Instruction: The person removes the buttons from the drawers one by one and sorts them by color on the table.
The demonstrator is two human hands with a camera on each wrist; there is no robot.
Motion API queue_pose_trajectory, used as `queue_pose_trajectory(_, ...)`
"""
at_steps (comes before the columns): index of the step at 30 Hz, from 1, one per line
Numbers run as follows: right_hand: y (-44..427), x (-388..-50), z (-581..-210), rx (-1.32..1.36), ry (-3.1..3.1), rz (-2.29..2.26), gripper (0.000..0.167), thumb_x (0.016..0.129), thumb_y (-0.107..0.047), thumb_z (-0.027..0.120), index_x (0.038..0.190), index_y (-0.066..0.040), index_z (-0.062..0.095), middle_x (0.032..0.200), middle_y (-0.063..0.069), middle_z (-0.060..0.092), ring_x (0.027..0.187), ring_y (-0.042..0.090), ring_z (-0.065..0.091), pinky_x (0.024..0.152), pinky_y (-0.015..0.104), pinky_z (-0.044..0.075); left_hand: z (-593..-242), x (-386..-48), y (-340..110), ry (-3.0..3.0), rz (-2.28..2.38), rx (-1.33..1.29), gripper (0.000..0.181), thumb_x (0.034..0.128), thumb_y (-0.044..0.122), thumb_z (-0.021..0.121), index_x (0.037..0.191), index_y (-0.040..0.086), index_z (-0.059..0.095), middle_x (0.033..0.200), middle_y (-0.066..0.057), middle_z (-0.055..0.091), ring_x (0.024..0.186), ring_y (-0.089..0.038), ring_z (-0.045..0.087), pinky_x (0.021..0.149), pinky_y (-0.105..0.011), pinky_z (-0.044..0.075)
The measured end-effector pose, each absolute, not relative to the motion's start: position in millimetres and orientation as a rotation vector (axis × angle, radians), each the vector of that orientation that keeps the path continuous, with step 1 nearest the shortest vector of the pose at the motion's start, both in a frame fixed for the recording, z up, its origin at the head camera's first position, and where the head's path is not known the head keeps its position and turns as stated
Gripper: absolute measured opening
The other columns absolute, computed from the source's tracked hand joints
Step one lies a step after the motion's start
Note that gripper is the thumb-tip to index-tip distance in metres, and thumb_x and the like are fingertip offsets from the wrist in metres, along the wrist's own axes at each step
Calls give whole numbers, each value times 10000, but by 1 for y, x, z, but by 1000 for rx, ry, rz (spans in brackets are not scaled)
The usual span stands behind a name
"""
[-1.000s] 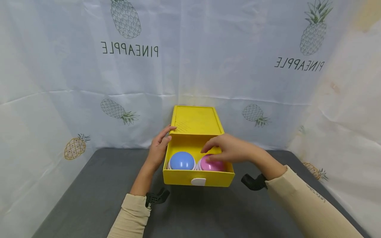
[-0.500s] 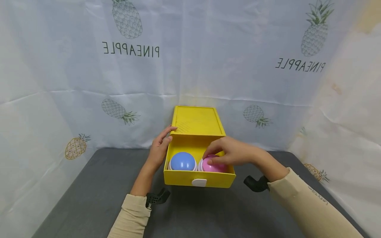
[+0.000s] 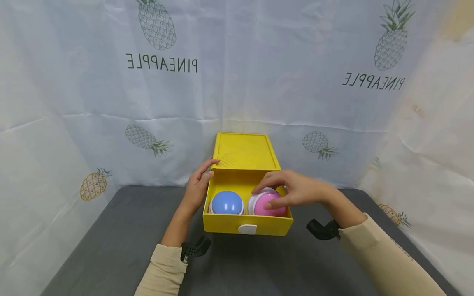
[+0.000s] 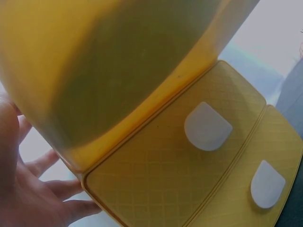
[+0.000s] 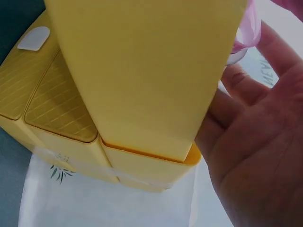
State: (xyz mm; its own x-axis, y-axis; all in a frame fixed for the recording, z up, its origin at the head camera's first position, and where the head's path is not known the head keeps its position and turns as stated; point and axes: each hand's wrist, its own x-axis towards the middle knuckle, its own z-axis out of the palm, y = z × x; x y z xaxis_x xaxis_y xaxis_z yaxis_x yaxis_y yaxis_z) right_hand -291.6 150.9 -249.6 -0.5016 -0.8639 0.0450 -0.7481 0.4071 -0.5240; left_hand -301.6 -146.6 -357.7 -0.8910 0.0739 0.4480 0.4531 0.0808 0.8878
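Note:
A yellow drawer cabinet [image 3: 245,151] stands at the back of the table, its top drawer [image 3: 222,224] pulled out. Inside, a round container with a blue dome [image 3: 227,202] and white base sits at the left. Beside it, a round container with a pink dome [image 3: 275,205] and white rim leans over to the right. My right hand [image 3: 301,190] pinches the pink one, thumb on the dome and fingers at the rim. Along the cabinet's left side rests my left hand [image 3: 195,188], its fingers fairly straight in the left wrist view.
Lower drawers [image 4: 142,175] with white tabs [image 4: 208,126] stay closed beneath the pulled-out drawer. A pineapple-print curtain [image 3: 281,94] hangs right behind the cabinet. The dark grey tabletop [image 3: 237,267] extends in front.
My right hand has come down onto the pink container and now pinches it. That container has risen slightly and tipped over, showing more white rim. My left hand stays in place.

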Motion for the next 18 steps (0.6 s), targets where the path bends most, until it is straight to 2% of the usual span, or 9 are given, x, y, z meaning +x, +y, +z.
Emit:
queue_pose_trajectory(5, 158, -294, -256, -1486, 2334, -894, 342, 898, -219, 768, 1237, -224, 723, 1178, -25, 663, 1069, 132, 589, 859, 283, 581, -356, -302, -147, -2082, -1866, -523, 402, 1066, 160, 394, 1435, 85, 536, 1663, -94, 302, 1563, -303, 249, 1231, -523, 281)
queue_pose_trajectory(10, 165, -291, -270, -1511, 2308, -1195, 339, 876, -45, 764, 1205, -117, 729, 1192, 61, 630, 1045, 158, 598, 817, 309, 610, -354, -304, -148, -2086, -1847, -532, 407, 1067, 167, 395, 1441, 85, 531, 1663, -99, 302, 1564, -308, 245, 1232, -530, 277)
queue_pose_trajectory(14, 170, -286, -285, -1486, 2342, -1502, 378, 851, 73, 733, 1206, -58, 712, 1205, 38, 618, 1014, 155, 653, 831, 308, 615, -356, -303, -149, -2084, -1845, -529, 405, 1070, 167, 393, 1440, 80, 531, 1664, -112, 296, 1566, -327, 231, 1228, -553, 269)
queue_pose_trajectory(18, 178, -279, -296, -1405, 2348, -1877, 379, 866, 113, 697, 1222, -16, 691, 1215, -9, 626, 984, 136, 703, 823, 288, 616, -358, -301, -148, -2086, -1862, -542, 403, 1075, 167, 389, 1443, 77, 526, 1670, -108, 282, 1569, -328, 221, 1221, -537, 283)
